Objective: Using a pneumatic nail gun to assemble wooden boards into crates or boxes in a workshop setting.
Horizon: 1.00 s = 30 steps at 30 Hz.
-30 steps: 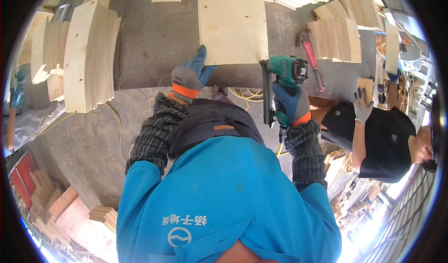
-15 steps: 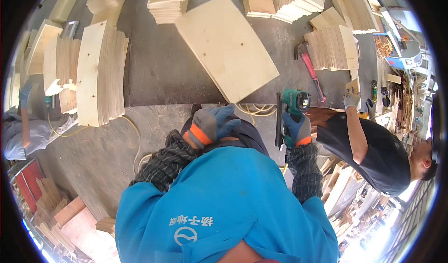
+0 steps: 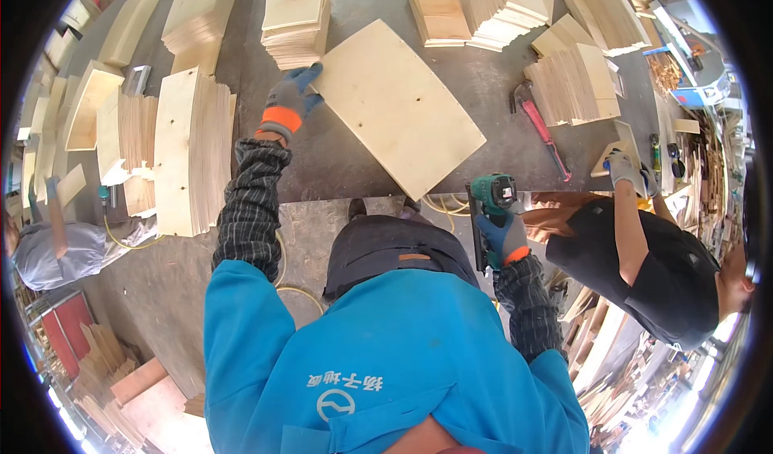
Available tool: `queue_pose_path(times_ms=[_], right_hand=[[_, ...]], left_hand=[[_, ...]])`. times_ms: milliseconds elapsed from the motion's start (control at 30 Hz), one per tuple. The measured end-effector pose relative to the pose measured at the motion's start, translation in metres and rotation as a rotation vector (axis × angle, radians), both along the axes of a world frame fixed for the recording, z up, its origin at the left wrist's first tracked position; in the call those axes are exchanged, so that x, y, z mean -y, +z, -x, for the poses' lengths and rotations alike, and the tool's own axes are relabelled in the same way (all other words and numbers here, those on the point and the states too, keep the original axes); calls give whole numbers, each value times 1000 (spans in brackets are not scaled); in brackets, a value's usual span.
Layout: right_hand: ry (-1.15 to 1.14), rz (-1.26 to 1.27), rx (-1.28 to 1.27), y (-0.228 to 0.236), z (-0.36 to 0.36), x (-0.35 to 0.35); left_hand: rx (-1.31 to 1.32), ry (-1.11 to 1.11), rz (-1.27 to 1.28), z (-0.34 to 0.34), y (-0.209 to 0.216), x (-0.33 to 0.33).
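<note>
My left hand (image 3: 290, 99), in a grey and blue glove with an orange cuff, reaches out over the table. Its fingers are spread at the left corner of a large pale wooden panel (image 3: 403, 111), touching or almost touching the edge. That panel lies slanted on the dark table, one corner at the near edge. In my right hand (image 3: 504, 236), gloved the same way, is a green and black nail gun (image 3: 493, 192), held upright just off the near edge, right of the panel's near corner. My fingers wrap round its grip.
Stacks of thin boards stand left (image 3: 189, 152), at the back (image 3: 294, 19) and right (image 3: 572, 83) on the table (image 3: 322, 168). A hammer (image 3: 541, 124) with a red handle lies right of the panel. Co-workers (image 3: 636, 261) are at both sides. Yellow hose (image 3: 299, 293) runs across the floor.
My left hand has moved from my lap forward and left to the panel's left corner. The nail gun in my right hand has shifted slightly nearer and left.
</note>
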State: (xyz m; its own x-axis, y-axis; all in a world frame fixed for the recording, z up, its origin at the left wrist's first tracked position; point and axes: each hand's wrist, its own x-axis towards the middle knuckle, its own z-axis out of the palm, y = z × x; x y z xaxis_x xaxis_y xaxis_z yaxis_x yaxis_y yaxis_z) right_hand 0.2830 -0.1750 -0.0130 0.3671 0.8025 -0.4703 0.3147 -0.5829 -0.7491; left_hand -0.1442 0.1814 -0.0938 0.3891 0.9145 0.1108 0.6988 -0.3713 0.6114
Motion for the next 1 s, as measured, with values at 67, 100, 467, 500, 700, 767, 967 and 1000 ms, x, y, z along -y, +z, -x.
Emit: queue_pose_path(times_ms=[67, 100, 467, 500, 700, 767, 967, 1000], right_hand=[[-20, -13, -31, -3, 2, -2], [-30, -4, -40, -6, 1, -2], [-387, -28, -295, -1, -33, 1], [-386, -46, -245, 3, -35, -3], [-412, -96, -105, 27, -41, -20], [-370, -90, -76, 39, -41, -22], [-171, -76, -9, 73, -16, -32], [-121, -67, -23, 77, -8, -36]], left_hand=[[212, 60, 265, 8, -3, 11], [423, 140, 488, 11, -5, 23], [20, 189, -148, -8, -2, 175], [38, 205, -159, -14, -1, 178], [106, 303, -182, -78, 4, 191], [125, 327, -105, -103, 4, 196], [155, 205, -198, -130, 1, 192], [140, 174, -242, -130, 0, 191]])
